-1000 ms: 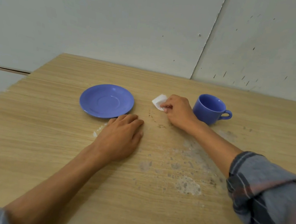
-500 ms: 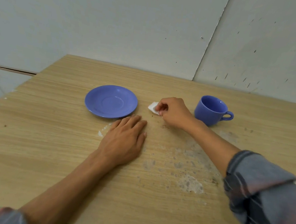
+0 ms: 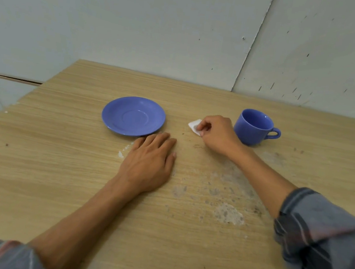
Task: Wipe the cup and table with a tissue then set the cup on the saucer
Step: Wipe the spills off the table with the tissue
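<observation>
Pressing a small folded white tissue (image 3: 195,125) against the table (image 3: 59,165), the right hand (image 3: 217,134) has its fingers curled down and pinched closed on the paper, so only one corner of the tissue shows past the knuckles. The tissue lies on the bare wood between the saucer (image 3: 133,116) and the cup (image 3: 254,127), with a few dark specks on the surface just in front of it. The blue cup stands upright on the table just to the right of that hand, its handle pointing to the right, well apart from the blue saucer. The saucer sits flat and bare on the table to the left. The left hand (image 3: 149,164) lies palm down on the wood, fingers stretched out and together, gripping nothing, its fingertips just short of the saucer's near rim. Pale, worn patches (image 3: 227,214) mark the table nearer the person, below the right forearm, and a striped sleeve (image 3: 322,243) is pushed up that arm.
</observation>
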